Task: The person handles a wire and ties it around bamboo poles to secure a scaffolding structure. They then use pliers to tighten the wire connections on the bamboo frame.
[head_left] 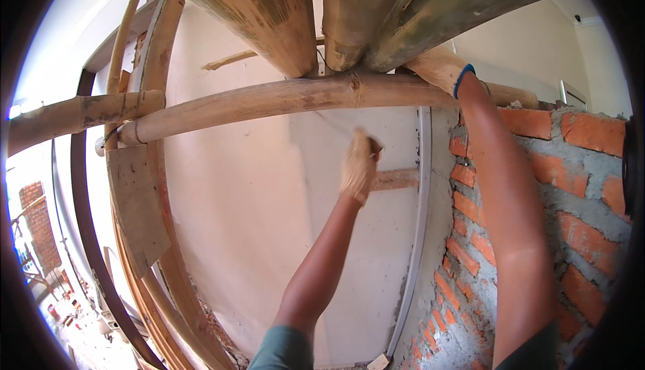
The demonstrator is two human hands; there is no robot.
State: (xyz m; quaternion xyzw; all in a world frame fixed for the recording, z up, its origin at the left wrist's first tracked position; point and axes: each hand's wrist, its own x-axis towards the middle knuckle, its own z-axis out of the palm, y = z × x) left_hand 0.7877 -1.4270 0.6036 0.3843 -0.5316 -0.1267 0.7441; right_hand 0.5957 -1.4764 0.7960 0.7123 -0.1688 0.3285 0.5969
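My left hand point(359, 168), in a pale work glove, is raised in front of the light wall panel point(248, 215). Its fingers are closed round a small dark brown piece point(375, 147), mostly covered by the hand and too blurred to name. My right hand point(435, 69), in a similar glove with a blue cuff, reaches up to the horizontal bamboo pole point(289, 96). Its fingers are hidden behind the thick bamboo poles point(349, 20) overhead, so their grip does not show.
An orange brick wall point(571, 175) with rough grey mortar rises at the right, beside a metal edge strip point(422, 188). At the left stand upright timbers point(158, 61), a hanging board point(138, 202) and another bamboo pole point(74, 116). Rubble lies far below at the lower left.
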